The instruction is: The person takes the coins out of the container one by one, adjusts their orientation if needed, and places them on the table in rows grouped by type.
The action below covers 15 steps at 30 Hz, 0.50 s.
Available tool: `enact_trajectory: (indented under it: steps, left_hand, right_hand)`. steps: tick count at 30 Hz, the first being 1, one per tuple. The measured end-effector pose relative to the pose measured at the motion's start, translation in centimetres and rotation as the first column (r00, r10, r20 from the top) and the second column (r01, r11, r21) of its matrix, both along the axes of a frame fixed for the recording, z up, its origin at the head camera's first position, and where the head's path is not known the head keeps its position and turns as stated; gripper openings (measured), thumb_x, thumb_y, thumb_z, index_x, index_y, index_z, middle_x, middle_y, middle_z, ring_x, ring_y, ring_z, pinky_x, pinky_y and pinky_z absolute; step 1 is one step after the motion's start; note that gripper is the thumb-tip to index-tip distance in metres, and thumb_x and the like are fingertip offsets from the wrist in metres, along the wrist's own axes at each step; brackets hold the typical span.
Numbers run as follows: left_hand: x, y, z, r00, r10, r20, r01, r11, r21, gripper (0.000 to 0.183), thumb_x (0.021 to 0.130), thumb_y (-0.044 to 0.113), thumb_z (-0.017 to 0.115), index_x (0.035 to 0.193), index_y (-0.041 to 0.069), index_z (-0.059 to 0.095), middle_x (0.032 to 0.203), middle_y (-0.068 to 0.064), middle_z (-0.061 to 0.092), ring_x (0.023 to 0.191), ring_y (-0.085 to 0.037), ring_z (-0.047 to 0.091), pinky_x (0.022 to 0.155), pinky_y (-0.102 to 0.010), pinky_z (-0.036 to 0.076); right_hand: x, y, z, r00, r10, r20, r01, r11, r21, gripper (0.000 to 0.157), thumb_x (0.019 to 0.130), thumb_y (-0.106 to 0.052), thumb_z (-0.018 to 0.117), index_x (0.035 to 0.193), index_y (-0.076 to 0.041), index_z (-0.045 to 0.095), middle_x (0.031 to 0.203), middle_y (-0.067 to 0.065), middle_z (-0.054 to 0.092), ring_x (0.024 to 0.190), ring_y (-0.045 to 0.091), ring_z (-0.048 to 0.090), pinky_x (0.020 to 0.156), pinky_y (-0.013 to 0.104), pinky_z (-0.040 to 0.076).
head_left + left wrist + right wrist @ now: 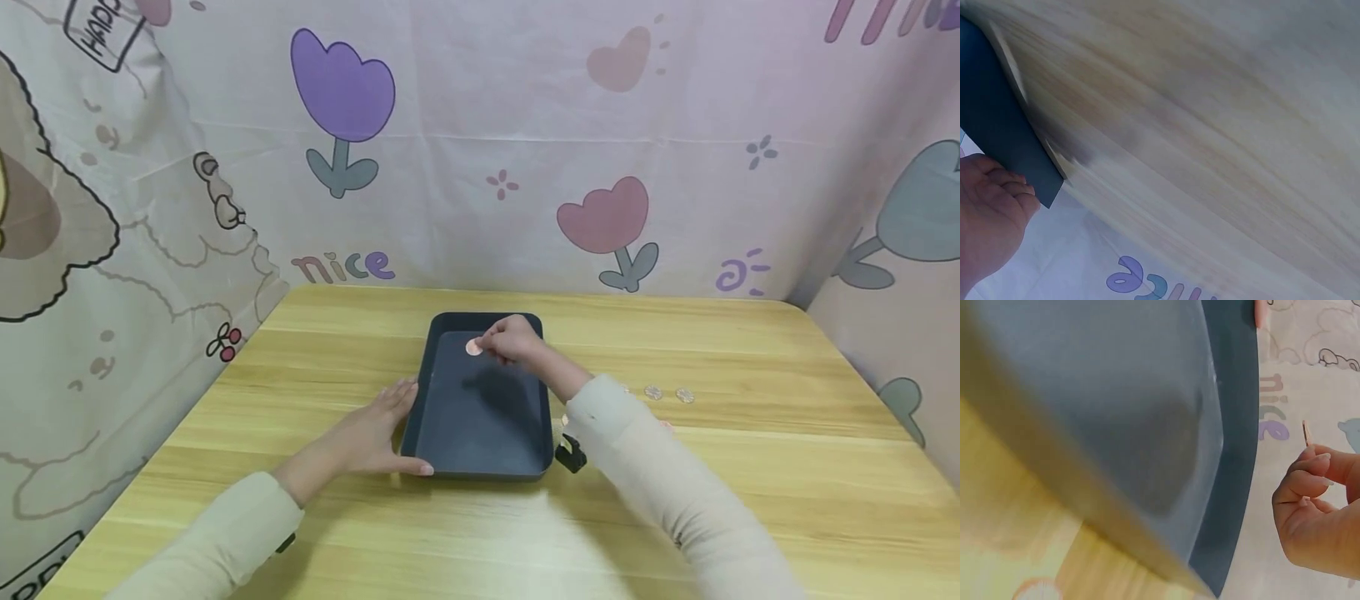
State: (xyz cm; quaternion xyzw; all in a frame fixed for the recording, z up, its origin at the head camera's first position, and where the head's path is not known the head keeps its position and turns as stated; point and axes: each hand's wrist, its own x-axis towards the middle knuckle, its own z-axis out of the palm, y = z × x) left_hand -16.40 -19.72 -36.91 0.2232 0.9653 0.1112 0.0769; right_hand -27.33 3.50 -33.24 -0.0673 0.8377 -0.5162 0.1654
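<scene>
A dark grey rectangular tray (480, 433) lies on the wooden table. Over its far half, my right hand (513, 340) pinches a thin copper-coloured coin (473, 347) between thumb and index finger. The right wrist view shows that coin (1306, 433) edge-on, sticking up from the fingertips, with the other fingers curled in. My left hand (378, 429) rests against the near left corner of the tray, fingers stretched along the left wall and thumb at the front rim. In the left wrist view, the fingers of that hand (994, 206) touch the tray's side wall (1016, 137).
Right of the tray, silvery coins (653, 392) lie in a row on the table (765, 467), partly hidden by my right sleeve (652, 467). A reddish round piece (1038, 590) shows at the bottom of the right wrist view. A printed cloth (465, 217) hangs behind the table.
</scene>
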Motion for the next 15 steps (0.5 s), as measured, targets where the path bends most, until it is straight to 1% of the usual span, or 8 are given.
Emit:
enact_trajectory:
  steps: [2,3,5,7,9,12,15]
  left_hand:
    - [0.0,0.0,0.0,1.000,0.000,-0.002,0.000,1.000,-0.007,0.119,0.065,0.075,0.060,0.146,-0.002,0.020,0.155,-0.016,0.015,0.142,-0.036,0.017,0.111,-0.051,0.028]
    - [0.0,0.0,-0.1,1.000,-0.002,-0.004,0.002,1.000,-0.007,0.119,0.065,0.075,0.060,0.146,-0.003,0.020,0.155,-0.016,0.015,0.142,-0.036,0.017,0.112,-0.051,0.028]
    - [-0.1,0.0,-0.1,1.000,-0.007,-0.006,0.007,1.000,-0.010,0.119,0.066,0.075,0.060,0.146,-0.003,0.020,0.155,-0.016,0.015,0.142,-0.036,0.017,0.112,-0.051,0.028]
    - [0.0,0.0,-0.1,1.000,-0.013,-0.007,0.013,1.000,-0.010,0.118,0.066,0.075,0.060,0.145,-0.003,0.020,0.155,-0.017,0.015,0.142,-0.036,0.016,0.112,-0.051,0.027]
    - [0.0,-0.1,-0.2,1.000,-0.019,-0.010,0.019,1.000,-0.011,0.118,0.067,0.074,0.061,0.145,-0.004,0.020,0.155,-0.017,0.014,0.142,-0.037,0.016,0.112,-0.051,0.027]
    - [0.0,-0.1,-0.2,1.000,-0.025,-0.015,0.024,1.000,-0.014,0.117,0.067,0.074,0.061,0.145,-0.004,0.020,0.155,-0.018,0.014,0.142,-0.037,0.017,0.111,-0.052,0.028]
    - [0.0,-0.3,-0.2,0.999,-0.026,-0.020,0.025,1.000,-0.012,0.118,0.067,0.074,0.060,0.145,-0.005,0.020,0.155,-0.018,0.014,0.142,-0.037,0.016,0.112,-0.051,0.026]
  right_hand:
    - [0.2,0.7,0.0,1.000,-0.024,-0.019,0.025,1.000,0.012,0.022,0.089,-0.016,0.060,0.080,0.003,0.066,0.058,0.000,0.052,0.046,0.010,0.040,0.049,0.025,0.034]
    - [0.3,1.1,-0.1,0.999,-0.032,-0.024,0.032,0.999,0.010,0.022,0.089,-0.016,0.060,0.081,0.004,0.065,0.057,0.000,0.051,0.045,0.010,0.040,0.048,0.025,0.034]
    - [0.6,1.9,-0.2,0.999,-0.040,-0.034,0.041,0.999,0.015,0.023,0.090,-0.016,0.059,0.080,0.004,0.064,0.055,0.000,0.049,0.045,0.010,0.039,0.048,0.024,0.034]
    - [1.1,2.6,-0.2,0.998,-0.056,-0.040,0.057,0.998,0.019,0.022,0.090,-0.016,0.059,0.077,0.001,0.061,0.055,0.000,0.049,0.045,0.010,0.039,0.048,0.024,0.035]
    - [1.7,3.4,-0.2,0.997,-0.066,-0.042,0.067,0.998,0.020,0.022,0.090,-0.016,0.059,0.076,0.000,0.060,0.055,0.000,0.048,0.045,0.010,0.040,0.047,0.023,0.035]
    - [2.5,4.5,-0.3,0.995,-0.096,-0.026,0.096,0.995,-0.015,0.019,0.090,-0.015,0.058,0.081,0.002,0.060,0.057,-0.001,0.049,0.045,0.009,0.040,0.045,0.020,0.033]
    - [3.1,5.7,-0.4,0.995,-0.104,-0.002,0.104,0.992,-0.067,0.018,0.090,-0.013,0.057,0.082,0.003,0.059,0.057,-0.002,0.047,0.044,0.007,0.038,0.044,0.018,0.031]
